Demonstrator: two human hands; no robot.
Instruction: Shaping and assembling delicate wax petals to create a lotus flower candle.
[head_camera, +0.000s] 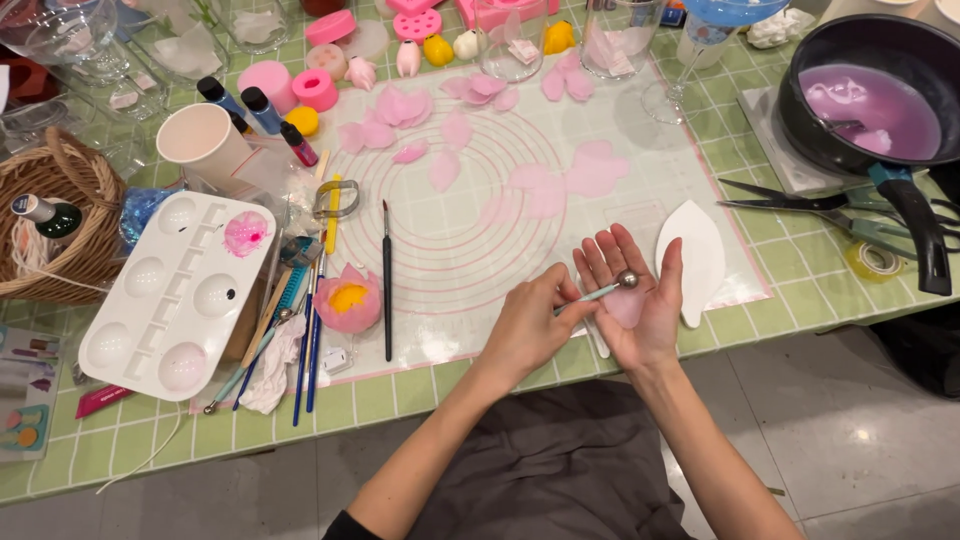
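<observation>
Just right of the frame's centre, the right hand (628, 290) lies palm up with fingers spread, cradling a thin pink petal (627, 306) in the hollow of the palm. The left hand (530, 325) comes in from the lower left, fingers pinched around the slim handle of a ball-tipped tool (612, 287), whose metal ball rests at the petal's upper edge. The petal looks very light, soft and translucent, probably easy to tear or crease; it seems best supported flat from below, or lifted by its edge with a light pinch. The tool looks stiff and light, best gripped along its handle like a pen. Beside the right hand, a white leaf-shaped template (694, 256) lies on the ringed silicone mat (440, 240).
</observation>
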